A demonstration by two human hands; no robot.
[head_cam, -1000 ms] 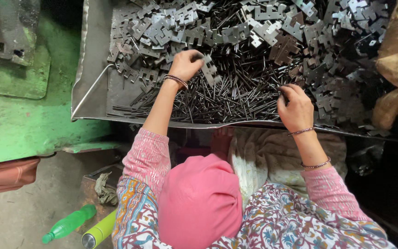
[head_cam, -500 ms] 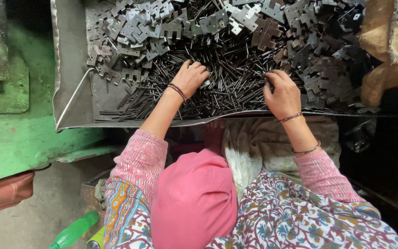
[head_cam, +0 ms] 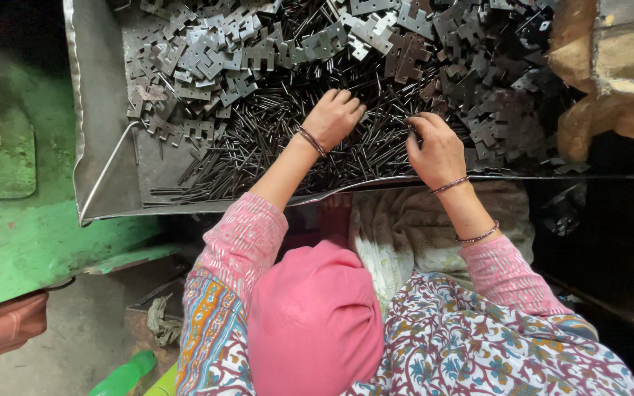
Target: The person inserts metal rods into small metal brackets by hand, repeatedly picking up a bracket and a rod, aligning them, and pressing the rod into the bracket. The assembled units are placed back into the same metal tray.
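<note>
A large metal tray (head_cam: 100, 132) holds a heap of thin dark metal pins (head_cam: 258, 147) along its near side, with flat notched metal plates (head_cam: 221, 51) piled behind them. My left hand (head_cam: 334, 116) rests on the pins at the middle of the tray, its fingers curled down into them. My right hand (head_cam: 438, 150) is a little to the right, with its fingertips pinched together on pins at the edge of the plates. Bangles circle both wrists. What lies under each palm is hidden.
A green-painted machine surface (head_cam: 16, 235) stands left of the tray. Brown sacking (head_cam: 610, 81) is at the upper right. A green plastic bottle (head_cam: 122, 378) lies on the floor at lower left. A pale cloth (head_cam: 398, 227) covers my lap below the tray's front edge.
Both hands have drawn closer together over the pins. My left hand's fingers have curled shut from a flatter spread. My right hand has shifted left toward the pin heap.
</note>
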